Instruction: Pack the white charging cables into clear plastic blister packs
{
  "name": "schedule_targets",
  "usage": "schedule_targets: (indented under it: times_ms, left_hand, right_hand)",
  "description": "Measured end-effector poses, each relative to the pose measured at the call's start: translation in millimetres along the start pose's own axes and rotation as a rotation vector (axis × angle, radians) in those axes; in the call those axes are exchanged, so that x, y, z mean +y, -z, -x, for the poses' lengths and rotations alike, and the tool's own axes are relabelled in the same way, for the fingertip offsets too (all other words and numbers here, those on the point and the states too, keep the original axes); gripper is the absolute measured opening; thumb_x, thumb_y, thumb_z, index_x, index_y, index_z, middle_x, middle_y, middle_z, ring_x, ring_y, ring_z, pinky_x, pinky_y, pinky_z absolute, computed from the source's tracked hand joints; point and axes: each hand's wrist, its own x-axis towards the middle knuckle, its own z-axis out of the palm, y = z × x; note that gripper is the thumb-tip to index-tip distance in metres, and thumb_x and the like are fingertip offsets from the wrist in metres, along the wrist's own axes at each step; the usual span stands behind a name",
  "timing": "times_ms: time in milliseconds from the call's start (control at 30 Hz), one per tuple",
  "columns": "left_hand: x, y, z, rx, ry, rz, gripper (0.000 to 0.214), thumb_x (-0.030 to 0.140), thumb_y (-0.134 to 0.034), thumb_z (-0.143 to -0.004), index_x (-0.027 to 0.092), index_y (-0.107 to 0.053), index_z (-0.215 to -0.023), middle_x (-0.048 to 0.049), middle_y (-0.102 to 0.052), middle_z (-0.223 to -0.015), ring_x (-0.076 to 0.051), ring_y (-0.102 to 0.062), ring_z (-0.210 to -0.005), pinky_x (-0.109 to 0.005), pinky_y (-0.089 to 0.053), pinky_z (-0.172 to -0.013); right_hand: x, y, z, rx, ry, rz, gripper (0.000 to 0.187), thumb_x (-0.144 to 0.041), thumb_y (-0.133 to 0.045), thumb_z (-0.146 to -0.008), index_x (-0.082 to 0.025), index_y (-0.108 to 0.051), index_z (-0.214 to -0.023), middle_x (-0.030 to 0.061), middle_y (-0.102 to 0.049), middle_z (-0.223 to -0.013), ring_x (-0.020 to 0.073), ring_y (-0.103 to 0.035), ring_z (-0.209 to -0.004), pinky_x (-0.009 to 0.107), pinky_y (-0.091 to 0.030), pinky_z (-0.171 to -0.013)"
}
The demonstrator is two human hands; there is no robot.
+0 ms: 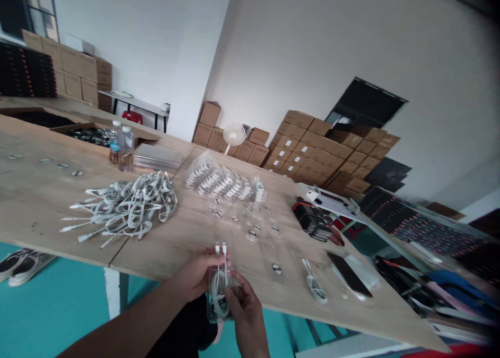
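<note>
My left hand (197,274) and my right hand (244,308) meet at the near edge of the wooden table (39,191). Together they hold a coiled white cable (221,285) partly inside a clear plastic bag (214,308). The cable's two plugs stick up above my fingers. Both hands are closed on the bag and cable. A heap of loose white cables (125,207) lies to the left on the table. Bagged cables (222,181) sit in a row further back.
Several empty clear bags with round stickers (250,227) lie in the middle of the table. A bagged cable (314,285) and a black phone (349,274) lie right. Two bottles (121,147) stand at back left. Cardboard boxes (320,149) and a fan (233,136) stand behind.
</note>
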Motion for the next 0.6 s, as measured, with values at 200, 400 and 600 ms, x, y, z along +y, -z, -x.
schedule_targets:
  times_ms: [200, 400, 600]
  left_hand:
    - [-3.4, 0.2, 11.2, -0.137, -0.077, -0.051, 0.047, 0.003, -0.076, -0.059, 0.019, -0.068, -0.103, -0.0097, -0.069, -0.111, -0.023, -0.065, -0.100, -0.029, -0.049, -0.084]
    - [-10.6, 7.1, 2.8, -0.095, -0.187, -0.168, 0.057, 0.004, -0.077, -0.058, 0.022, -0.062, -0.110, -0.0097, -0.070, -0.109, -0.025, -0.067, -0.100, -0.037, -0.049, -0.088]
    - [-12.2, 9.1, 0.1, -0.045, -0.195, -0.147, 0.054, 0.005, -0.076, -0.057, 0.021, -0.064, -0.107, -0.0096, -0.070, -0.109, -0.026, -0.066, -0.101, -0.035, -0.049, -0.087]
  right_hand:
    - [-4.1, -2.6, 3.6, 0.074, 0.043, -0.090, 0.059, -0.047, -0.081, -0.064, -0.020, -0.061, -0.112, -0.0074, -0.051, -0.056, 0.0096, -0.044, -0.045, 0.021, -0.034, -0.042]
    - [8.9, -1.7, 2.8, 0.126, 0.049, -0.064, 0.063, -0.050, -0.081, -0.064, -0.018, -0.060, -0.115, -0.0086, -0.048, -0.054, 0.0089, -0.042, -0.044, 0.021, -0.034, -0.041]
    - [20.1, -2.8, 5.6, 0.195, 0.117, 0.047, 0.066, -0.053, -0.070, -0.074, -0.019, -0.051, -0.127, -0.0014, -0.061, -0.071, 0.0151, -0.057, -0.060, 0.027, -0.047, -0.054]
